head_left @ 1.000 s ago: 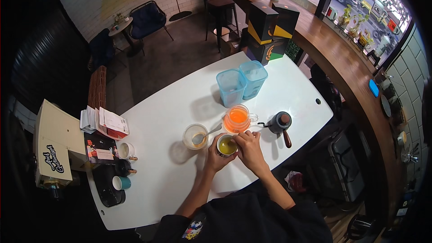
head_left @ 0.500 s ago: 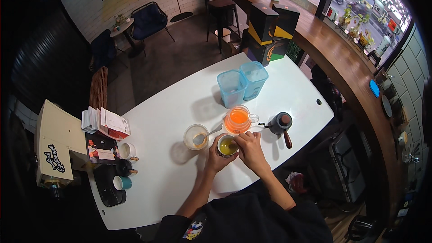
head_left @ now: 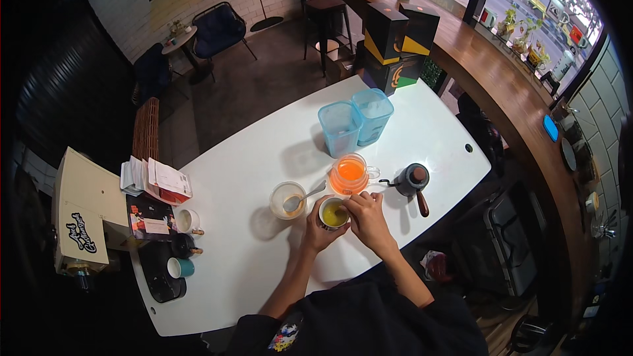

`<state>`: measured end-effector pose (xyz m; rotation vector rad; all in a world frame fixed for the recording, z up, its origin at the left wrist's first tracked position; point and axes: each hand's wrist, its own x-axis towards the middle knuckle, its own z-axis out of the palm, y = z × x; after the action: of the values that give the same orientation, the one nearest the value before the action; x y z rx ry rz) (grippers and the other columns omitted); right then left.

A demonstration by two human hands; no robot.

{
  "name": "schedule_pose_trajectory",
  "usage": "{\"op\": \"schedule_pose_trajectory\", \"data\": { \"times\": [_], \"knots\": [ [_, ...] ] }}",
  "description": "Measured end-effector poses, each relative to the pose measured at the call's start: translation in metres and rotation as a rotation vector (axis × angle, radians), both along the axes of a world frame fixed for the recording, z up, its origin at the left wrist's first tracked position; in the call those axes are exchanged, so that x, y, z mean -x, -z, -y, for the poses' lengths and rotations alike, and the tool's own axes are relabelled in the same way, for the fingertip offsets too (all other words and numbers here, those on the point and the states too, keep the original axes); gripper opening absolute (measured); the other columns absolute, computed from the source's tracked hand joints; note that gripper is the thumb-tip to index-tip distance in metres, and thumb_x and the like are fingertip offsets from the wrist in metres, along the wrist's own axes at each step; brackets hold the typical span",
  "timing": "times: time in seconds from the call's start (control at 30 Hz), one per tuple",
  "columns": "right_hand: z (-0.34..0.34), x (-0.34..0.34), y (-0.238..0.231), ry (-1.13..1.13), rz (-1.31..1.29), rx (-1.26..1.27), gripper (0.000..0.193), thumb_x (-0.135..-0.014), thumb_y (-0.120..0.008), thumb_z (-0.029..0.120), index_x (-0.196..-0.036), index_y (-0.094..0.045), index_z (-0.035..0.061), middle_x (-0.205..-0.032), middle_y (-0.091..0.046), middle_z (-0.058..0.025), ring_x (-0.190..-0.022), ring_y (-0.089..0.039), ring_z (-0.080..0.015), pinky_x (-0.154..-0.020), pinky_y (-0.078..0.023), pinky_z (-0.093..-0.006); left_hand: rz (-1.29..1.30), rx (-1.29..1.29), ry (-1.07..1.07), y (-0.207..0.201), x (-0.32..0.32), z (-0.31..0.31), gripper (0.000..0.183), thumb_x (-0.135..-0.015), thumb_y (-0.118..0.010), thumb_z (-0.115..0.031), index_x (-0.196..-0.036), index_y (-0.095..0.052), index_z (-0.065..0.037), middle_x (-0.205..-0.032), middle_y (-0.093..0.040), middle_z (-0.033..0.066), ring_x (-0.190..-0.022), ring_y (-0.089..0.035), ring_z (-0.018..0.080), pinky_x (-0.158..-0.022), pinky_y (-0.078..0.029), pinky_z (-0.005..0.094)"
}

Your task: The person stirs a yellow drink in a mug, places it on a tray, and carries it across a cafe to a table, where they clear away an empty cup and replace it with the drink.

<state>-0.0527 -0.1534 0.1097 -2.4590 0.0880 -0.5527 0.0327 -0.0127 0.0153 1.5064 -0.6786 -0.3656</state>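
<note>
Yellow-green liquid (head_left: pixel 331 213) in a small cup (head_left: pixel 328 226), seen from the head camera, near the close edge of the white table (head_left: pixel 237 277); impossible to tell whether lifted or resting. Wrapped firmly around the cup's left side by the left hand (head_left: pixel 316 231). Bunched over the right rim, with fingertips pressed close, the right hand (head_left: pixel 366 216); hidden from view, anything pinched there, so no telling. Just beyond the hands, a handled glass server (head_left: pixel 349 170) of orange liquid. To the left, a clear tumbler (head_left: pixel 279 191) with a metal spoon (head_left: pixel 314 191) leaning out over its rim. To the right, a dark gooseneck kettle (head_left: pixel 405 184) with a wooden handle. Farther back, two translucent blue plastic containers (head_left: pixel 341 133), side by side.
</note>
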Motion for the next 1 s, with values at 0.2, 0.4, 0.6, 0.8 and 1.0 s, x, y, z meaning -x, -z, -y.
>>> {"op": "schedule_pose_trajectory", "data": {
  "times": [0.2, 0.4, 0.6, 0.8, 1.0],
  "knots": [
    [-0.004, -0.006, 0.006, -0.011, 0.057, -0.095, 0.008, -0.086, -0.066, 0.005, -0.094, -0.068, 0.0045, -0.084, -0.060, -0.0073, -0.087, -0.056, -0.0258, -0.084, -0.035, -0.0413, 0.057, -0.040, 0.018, -0.003, 0.000, -0.001, 0.081, -0.069, -0.088, -0.007, -0.138, -0.046, -0.004, -0.122, -0.062, 0.0103, -0.114, -0.061, 0.0188, -0.097, -0.053, 0.0348],
    [0.001, 0.003, -0.004, -0.126, -0.062, -0.004, 0.009, -0.085, -0.065, 0.004, -0.094, -0.067, 0.0043, -0.085, -0.060, -0.0066, -0.086, -0.055, -0.0256, -0.083, -0.035, -0.0407, 0.008, 0.007, 0.034, 0.000, 0.000, -0.001, 0.080, -0.070, -0.087, -0.007, -0.138, -0.046, -0.004, -0.122, -0.062, 0.0104, -0.112, -0.062, 0.0188, -0.096, -0.053, 0.0348],
    [0.000, -0.006, 0.003, -0.019, 0.064, -0.021, 0.012, -0.082, -0.067, 0.005, -0.094, -0.068, 0.0046, -0.084, -0.060, -0.0070, -0.085, -0.055, -0.0255, -0.083, -0.035, -0.0402, 0.044, 0.001, -0.001, -0.004, 0.000, 0.001, 0.079, -0.068, -0.091, -0.014, -0.134, -0.049, -0.003, -0.119, -0.066, 0.0126, -0.108, -0.065, 0.0213, -0.094, -0.054, 0.0360],
    [0.000, -0.001, -0.003, -0.158, -0.022, -0.054, 0.009, -0.084, -0.068, 0.007, -0.093, -0.068, 0.0043, -0.083, -0.060, -0.0064, -0.083, -0.055, -0.0254, -0.082, -0.035, -0.0405, 0.024, 0.002, 0.030, 0.000, 0.000, -0.001, 0.081, -0.069, -0.087, -0.005, -0.138, -0.045, -0.004, -0.122, -0.061, 0.0104, -0.112, -0.062, 0.0187, -0.097, -0.053, 0.0347],
    [0.003, -0.001, -0.003, -0.050, -0.002, 0.021, 0.009, -0.086, -0.067, 0.006, -0.095, -0.068, 0.0044, -0.084, -0.061, -0.0064, -0.084, -0.056, -0.0253, -0.082, -0.034, -0.0408, 0.018, -0.018, -0.015, -0.009, 0.002, 0.001, 0.081, -0.066, -0.092, -0.013, -0.135, -0.049, -0.002, -0.119, -0.066, 0.0133, -0.108, -0.065, 0.0201, -0.094, -0.054, 0.0356]
  ]
}}
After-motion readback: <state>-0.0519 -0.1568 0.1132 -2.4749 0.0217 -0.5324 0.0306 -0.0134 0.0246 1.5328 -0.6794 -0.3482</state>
